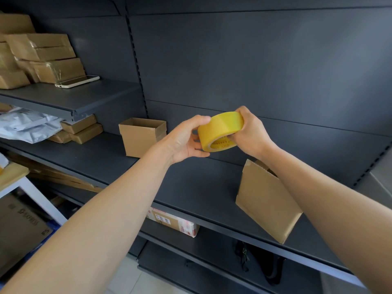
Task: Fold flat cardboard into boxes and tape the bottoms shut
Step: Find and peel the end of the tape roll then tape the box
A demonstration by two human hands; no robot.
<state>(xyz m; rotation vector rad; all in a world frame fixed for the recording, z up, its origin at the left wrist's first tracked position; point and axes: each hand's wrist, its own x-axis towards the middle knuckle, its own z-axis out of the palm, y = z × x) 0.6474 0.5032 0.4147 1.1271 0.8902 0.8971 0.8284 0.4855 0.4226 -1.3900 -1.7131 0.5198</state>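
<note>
Both hands grip a yellow tape roll (220,131) above the dark shelf (191,187): the left hand (184,142) pinches its left edge, and the right hand (251,134) curls its fingers round the other side. An open-topped box (142,136) stands on the shelf further left, and a partly folded cardboard piece (265,200) sits tilted under the right forearm.
</note>
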